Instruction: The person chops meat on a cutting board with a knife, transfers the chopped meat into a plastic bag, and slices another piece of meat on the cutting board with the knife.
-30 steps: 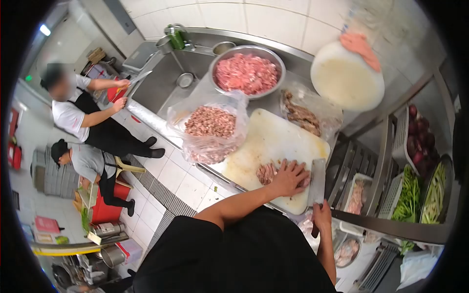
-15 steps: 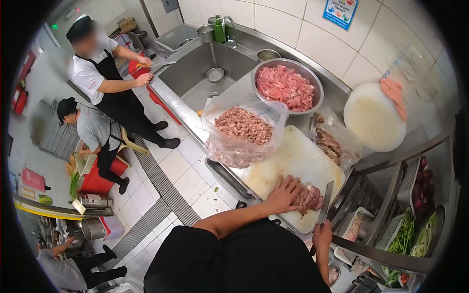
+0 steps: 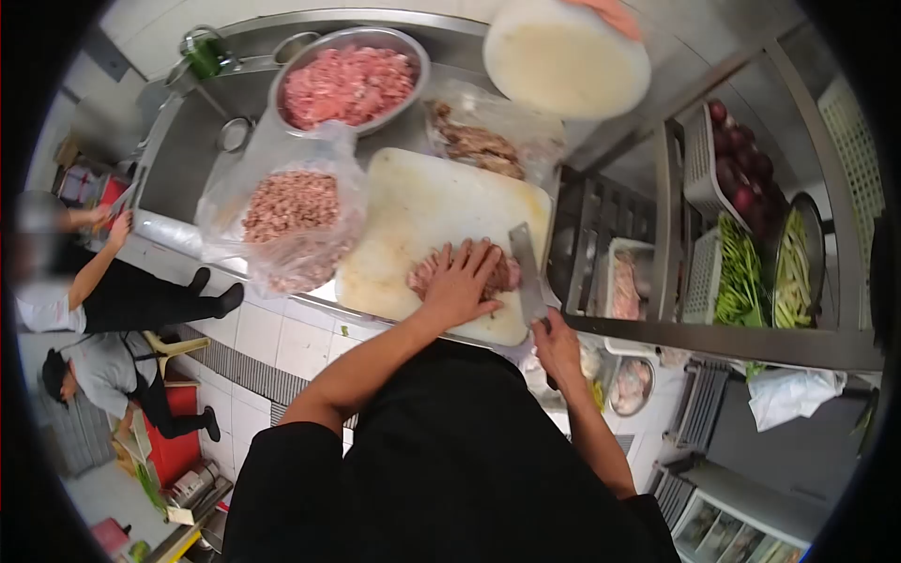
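My left hand (image 3: 460,289) lies over a piece of brownish-pink meat (image 3: 429,269), its fingers stretched out and spread across the top. The meat rests on a white cutting board (image 3: 394,202), partly hidden under the palm. My right hand (image 3: 558,349) is closed around the handle of a cleaver (image 3: 527,267). Its square-ended blade stands just right of the meat, near the board's right edge. Left of the board, an opened clear plastic bag (image 3: 221,211) holds diced meat (image 3: 293,206). Behind the board lies another plastic bag (image 3: 540,131) with dark brown meat (image 3: 474,141).
A steel bowl (image 3: 424,80) of pink sliced meat stands at the back by the sink (image 3: 178,169). A round white board (image 3: 568,61) leans on the wall. The rack (image 3: 676,328) at right bears onions (image 3: 746,174) and greens (image 3: 740,281). Two people work at left, one holding a knife (image 3: 122,197).
The camera view has turned, so the board and meat appear farther left and higher. My left hand now covers more of the meat. The cleaver remains in my right hand beside it.
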The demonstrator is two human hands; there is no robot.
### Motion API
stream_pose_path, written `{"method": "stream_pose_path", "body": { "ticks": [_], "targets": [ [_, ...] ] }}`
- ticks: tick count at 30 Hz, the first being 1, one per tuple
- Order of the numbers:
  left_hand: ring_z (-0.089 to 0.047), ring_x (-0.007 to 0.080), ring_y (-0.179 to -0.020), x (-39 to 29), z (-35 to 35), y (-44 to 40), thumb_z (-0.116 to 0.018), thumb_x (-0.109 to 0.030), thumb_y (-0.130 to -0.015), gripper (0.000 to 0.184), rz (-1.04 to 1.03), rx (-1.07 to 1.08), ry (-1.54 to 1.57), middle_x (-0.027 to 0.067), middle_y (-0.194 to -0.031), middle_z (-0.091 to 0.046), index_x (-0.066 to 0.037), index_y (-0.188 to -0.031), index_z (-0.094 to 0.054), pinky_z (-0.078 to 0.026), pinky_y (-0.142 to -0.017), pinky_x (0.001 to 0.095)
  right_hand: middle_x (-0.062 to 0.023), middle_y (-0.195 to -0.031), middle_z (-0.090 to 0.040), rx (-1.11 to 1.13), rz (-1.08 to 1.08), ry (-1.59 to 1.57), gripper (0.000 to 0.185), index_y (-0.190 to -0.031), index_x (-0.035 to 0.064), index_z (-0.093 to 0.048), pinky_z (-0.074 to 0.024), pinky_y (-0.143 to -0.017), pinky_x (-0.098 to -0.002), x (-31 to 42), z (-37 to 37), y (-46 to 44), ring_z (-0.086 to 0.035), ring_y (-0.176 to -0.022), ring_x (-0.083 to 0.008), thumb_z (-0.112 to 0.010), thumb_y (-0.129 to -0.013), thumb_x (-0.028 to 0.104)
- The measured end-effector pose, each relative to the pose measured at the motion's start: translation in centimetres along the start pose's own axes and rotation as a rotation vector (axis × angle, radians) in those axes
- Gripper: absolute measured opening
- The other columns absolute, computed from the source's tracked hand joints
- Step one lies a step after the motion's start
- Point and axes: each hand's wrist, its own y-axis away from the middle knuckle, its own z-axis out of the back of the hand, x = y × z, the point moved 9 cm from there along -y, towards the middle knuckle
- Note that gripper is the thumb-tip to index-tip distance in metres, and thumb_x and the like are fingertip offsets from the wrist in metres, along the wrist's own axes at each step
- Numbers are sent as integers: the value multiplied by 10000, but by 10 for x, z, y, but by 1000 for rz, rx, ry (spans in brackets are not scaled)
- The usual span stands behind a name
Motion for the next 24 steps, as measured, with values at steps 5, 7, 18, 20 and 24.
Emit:
{"method": "stream_pose_path", "body": {
  "ticks": [5, 7, 18, 20, 24],
  "targets": [
    [-433, 403, -1397, -15, -7, -19, -723, -527, -870, 836, -45, 58, -11, 158, -1514, -469, -40, -1497, -460, -383, -1125, 525, -280, -925, -715, -10, 3, 6, 326, -1209, 48, -599, -512, -786, -596, 29, -7, 11, -679, -908, -509, -593, -1005, 302],
    [-451, 394, -1370, -18, 1, -18, -750, -465, -858, 790, -34, 54, 40, 154, -1477, -486, -37, -1464, -477, -397, -1115, 507, -289, -918, -711, 7, 110, 48, 329, -1216, 36, -580, -517, -790, -593, 44, -16, 10, -680, -902, -507, -589, -1006, 290],
    [-490, 400, -1319, -20, -11, -42, -746, -395, -882, 528, -51, 40, 50, 161, -1458, -508, -148, -1338, -645, -373, -1102, 585, -285, -960, -716, -18, -89, -101, 398, -1236, 23, -610, -520, -822, -538, 15, 16, -19, -680, -937, -502, -609, -993, 339],
    [-494, 401, -1315, -13, -25, -42, -744, -395, -884, 499, 6, 109, 61, 158, -1448, -517, -152, -1313, -668, -362, -1117, 594, -276, -928, -714, -63, -84, -85, 398, -1240, 27, -607, -522, -790, -523, 4, 20, -15, -692, -892, -482, -627, -985, 331],
    [-491, 378, -1325, -17, -8, -41, -756, -405, -872, 453, 11, -17, 130, 136, -1375, -562, -159, -1248, -699, -339, -1137, 606, -290, -964, -721, 15, -134, -88, 430, -1296, 35, -604, -518, -847, -559, 5, 24, 3, -676, -957, -512, -597, -999, 346]
  ]
}}
